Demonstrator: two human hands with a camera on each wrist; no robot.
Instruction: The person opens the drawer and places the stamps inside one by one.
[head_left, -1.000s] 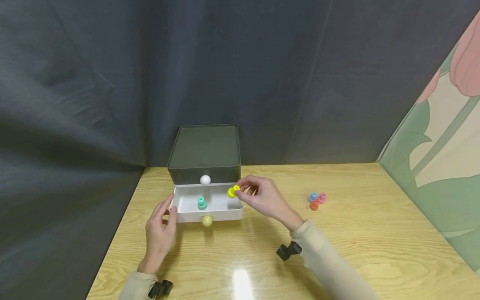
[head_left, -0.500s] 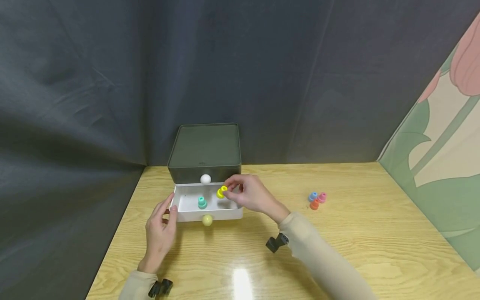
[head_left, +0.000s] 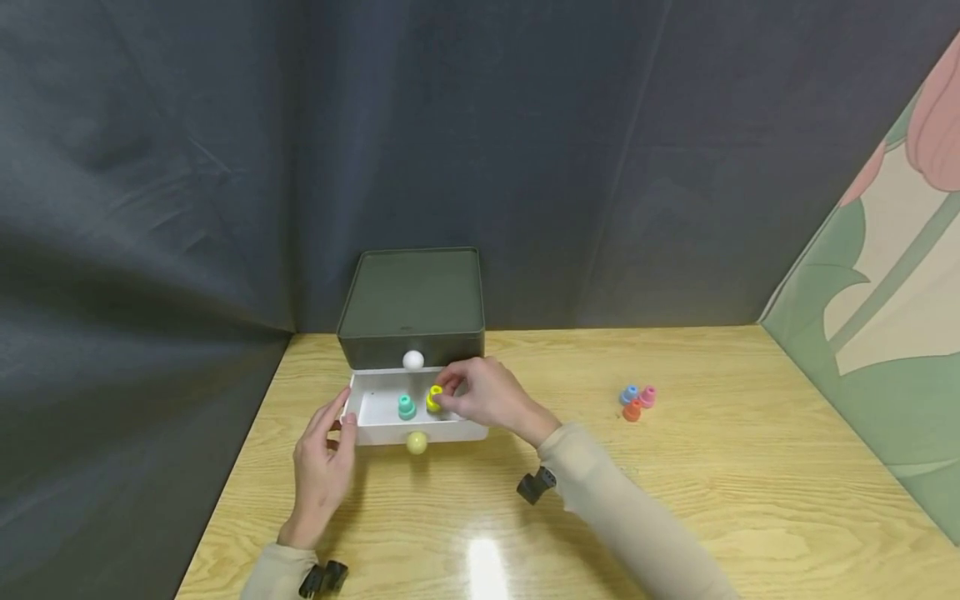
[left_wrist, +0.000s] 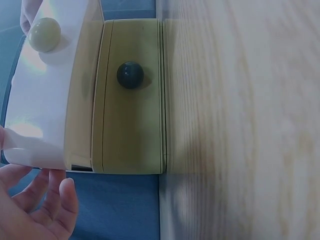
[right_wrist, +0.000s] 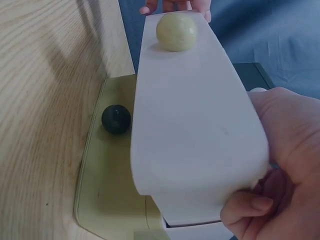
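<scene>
A small cabinet with a dark top (head_left: 411, 296) stands at the back of the wooden table. Its white drawer (head_left: 386, 432) with a cream knob (head_left: 416, 443) is pulled out. A teal peg (head_left: 407, 407) stands inside. My right hand (head_left: 444, 397) reaches over the drawer's right part and pinches a yellow peg (head_left: 434, 398) low inside it, just right of the teal one. My left hand (head_left: 341, 418) touches the drawer's front left corner with relaxed fingers (left_wrist: 47, 200). In the right wrist view the drawer front (right_wrist: 190, 125) hides the peg.
Blue, pink and orange pegs (head_left: 635, 402) sit together on the table to the right. A white knob (head_left: 412, 360) shows above the open drawer, and a lower olive drawer with a dark knob (left_wrist: 130, 75) is closed. Dark cloth hangs behind and to the left.
My right hand has carried the yellow peg left and down, from over the drawer's right rim to inside it beside the teal peg. The left hand has stayed put.
</scene>
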